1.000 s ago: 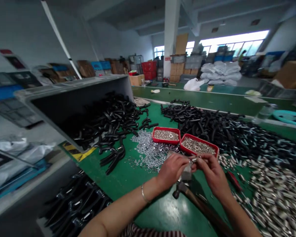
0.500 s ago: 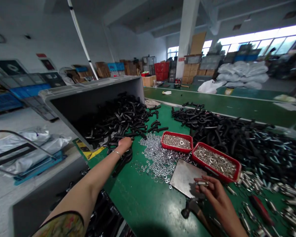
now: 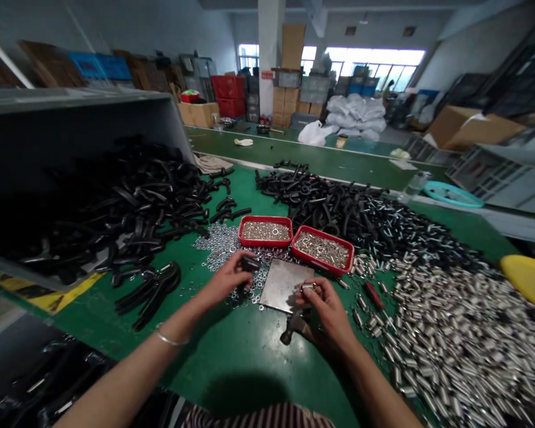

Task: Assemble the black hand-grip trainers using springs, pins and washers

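My left hand [image 3: 229, 279] is closed on a small black handle-like part [image 3: 250, 263], held above the loose metal nuts [image 3: 218, 245]. In my right hand [image 3: 327, 306], thumb and fingers pinch a silvery coil spring [image 3: 308, 286]; whether anything sits inside the coil I cannot tell. This hand hovers over the right edge of a flat square metal plate [image 3: 279, 284]. Just below the plate lies a hammer [image 3: 296, 326], its handle partly hidden beneath my right forearm. Two red trays, the left one [image 3: 264, 243] and the right one [image 3: 323, 266], hold tiny metal parts behind the plate.
A tipped grey bin [image 3: 178, 122] spills black parts [image 3: 156, 184] at the left. More black parts [image 3: 325, 205] are heaped beyond the trays. At right are a large pile of metal cylinders [image 3: 455, 333], a red-handled screwdriver [image 3: 374, 297] and a yellow object [image 3: 530, 279].
My left hand has come from the black parts by the bin toward the plate, carrying a black part. The view has turned right. My right hand still holds the spring near the plate.
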